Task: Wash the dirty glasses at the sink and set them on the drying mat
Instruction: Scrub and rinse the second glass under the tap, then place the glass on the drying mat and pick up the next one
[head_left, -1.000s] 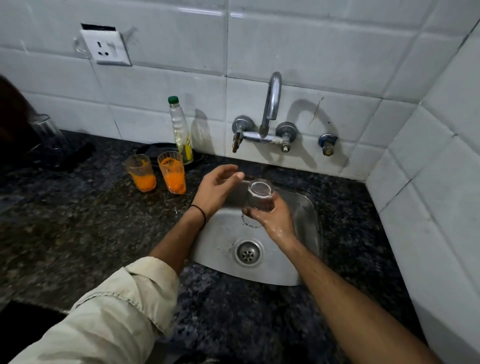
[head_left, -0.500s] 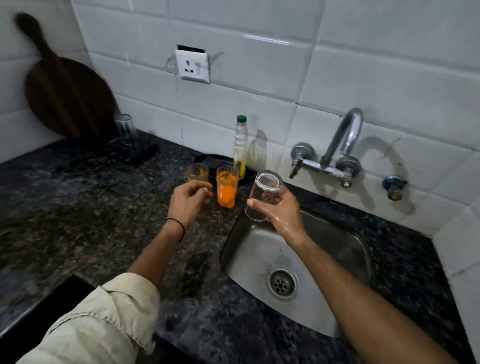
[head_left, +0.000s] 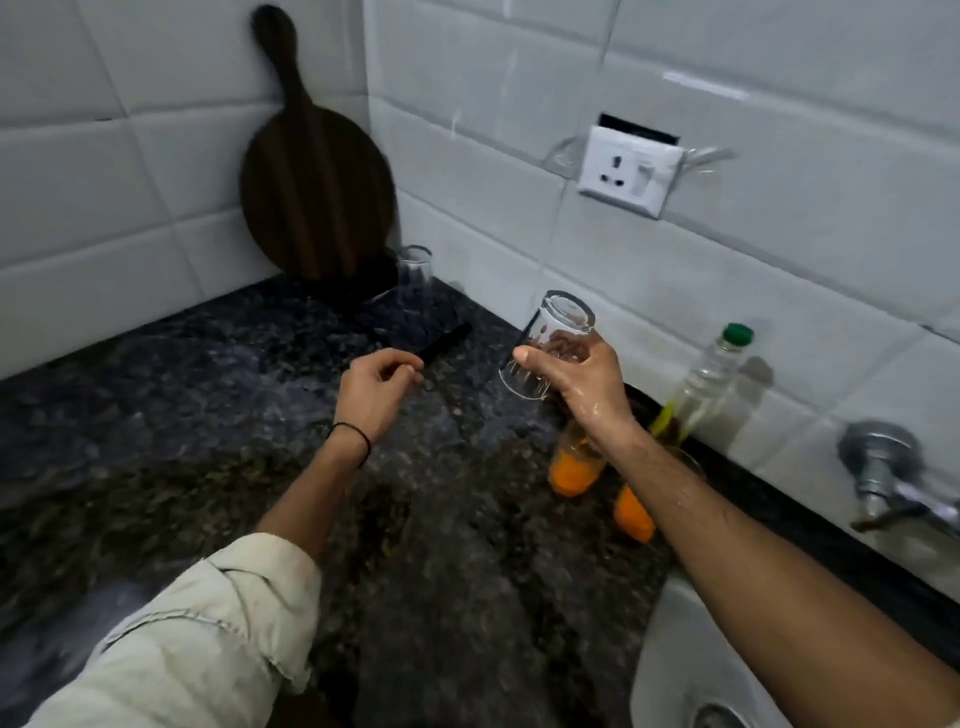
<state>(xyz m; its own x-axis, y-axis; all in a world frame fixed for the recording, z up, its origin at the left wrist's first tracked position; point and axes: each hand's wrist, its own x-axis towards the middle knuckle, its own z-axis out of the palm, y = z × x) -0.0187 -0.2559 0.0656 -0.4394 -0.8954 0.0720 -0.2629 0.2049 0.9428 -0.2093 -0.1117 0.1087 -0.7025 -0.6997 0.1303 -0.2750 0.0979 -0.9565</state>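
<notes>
Clear glass, wet and washed by the look of it: the glass (head_left: 545, 348) hangs in the air above the stone counter (head_left: 208, 415), near the back wall, between the two orange-stained glasses (head_left: 574, 467) and the dark drying mat (head_left: 441, 338) in the corner. A second ago it was over the sink (head_left: 670, 649); since then the right hand (head_left: 587, 389) has carried it leftward, past the dirty pair, and the view has swung with it, so the sink now sits at the lower right edge. That suggests the washing of this one is over and the setting-down is in hand, with two glasses not yet washed.

The right hand's fingers and thumb curl round the glass's wall, near the mouth. The left hand (head_left: 376, 395), which was by the orange glasses half a second ago, now hovers over bare counter, its fingers loosely curled and holding nothing.

The glass is upside down. Its thick base points up and a little right, towards the wall; its open mouth points down and left. So the long axis leans off upright. Another clear glass (head_left: 415, 275) already stands inverted on the mat, beside a dark wooden board (head_left: 317, 192), and this one will likely need levelling to land flat on its rim
</notes>
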